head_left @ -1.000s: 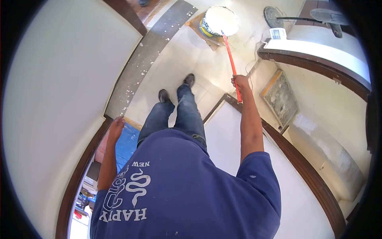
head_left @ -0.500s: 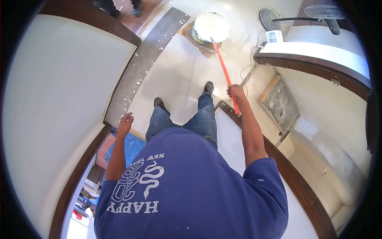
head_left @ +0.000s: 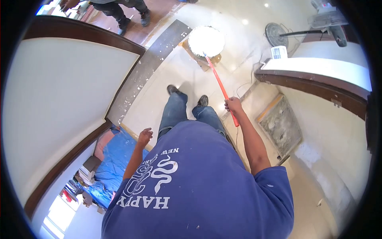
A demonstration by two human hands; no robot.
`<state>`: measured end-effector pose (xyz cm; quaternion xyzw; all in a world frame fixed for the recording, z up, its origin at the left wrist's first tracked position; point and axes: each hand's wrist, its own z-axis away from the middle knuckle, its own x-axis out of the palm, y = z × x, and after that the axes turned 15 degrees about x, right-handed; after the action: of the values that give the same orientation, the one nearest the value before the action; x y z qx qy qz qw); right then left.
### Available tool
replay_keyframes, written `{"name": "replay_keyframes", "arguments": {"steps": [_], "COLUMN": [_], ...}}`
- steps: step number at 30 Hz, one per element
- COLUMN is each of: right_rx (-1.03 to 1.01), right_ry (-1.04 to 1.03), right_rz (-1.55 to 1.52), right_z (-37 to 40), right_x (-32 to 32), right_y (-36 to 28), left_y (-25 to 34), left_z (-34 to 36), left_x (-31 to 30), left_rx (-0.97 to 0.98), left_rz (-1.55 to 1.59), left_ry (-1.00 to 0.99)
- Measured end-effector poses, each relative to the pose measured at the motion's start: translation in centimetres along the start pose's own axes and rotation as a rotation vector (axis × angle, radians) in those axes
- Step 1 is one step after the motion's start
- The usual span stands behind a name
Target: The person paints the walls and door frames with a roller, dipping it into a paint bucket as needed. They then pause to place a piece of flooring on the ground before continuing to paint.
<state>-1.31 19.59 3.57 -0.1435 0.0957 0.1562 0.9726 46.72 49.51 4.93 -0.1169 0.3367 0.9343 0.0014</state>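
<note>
My right hand point(head_left: 233, 105) is closed round a long red pole point(head_left: 218, 79) near its lower end. The pole slants away to a bucket point(head_left: 206, 41) whose top looks bright white, like paint. Its far tip meets the near edge of the white surface, and what is fixed to that tip cannot be made out. My left hand point(head_left: 145, 136) hangs free at my side with its fingers slightly bent and apart, holding nothing.
Cardboard point(head_left: 217, 59) lies under the bucket. A paint-spattered grey strip point(head_left: 159, 53) crosses the doorway, and a person's legs point(head_left: 133, 12) stand beyond it. A fan point(head_left: 275, 35) is at the far right, a framed panel point(head_left: 280, 124) on the right, blue sheeting point(head_left: 115, 155) on the left.
My feet have shifted as I step forward, and the view has turned a little. The red pole stays in my right hand, with its tip still at the bucket. More of the other person's legs shows.
</note>
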Motion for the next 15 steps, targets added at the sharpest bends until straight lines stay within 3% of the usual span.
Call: {"name": "replay_keyframes", "arguments": {"steps": [5, 11, 15], "right_rx": [-0.026, -0.022, 0.012], "right_ry": [-0.034, -0.118, -0.152], "right_rz": [0.127, 0.138, 0.152], "right_z": [-1.4, -4.2, -5.0], "right_x": [-3.6, -7.0, -8.8], "right_y": [-1.4, -2.0, -0.9], "left_y": [-5.0, -6.5, -3.4], "left_z": [1.0, 5.2, 6.9], "left_x": [3.5, 6.2, 5.1], "left_rx": [-0.072, -0.188, -0.030], "left_rz": [0.102, 0.098, 0.085], "left_ry": [0.121, 0.268, 0.240]}}
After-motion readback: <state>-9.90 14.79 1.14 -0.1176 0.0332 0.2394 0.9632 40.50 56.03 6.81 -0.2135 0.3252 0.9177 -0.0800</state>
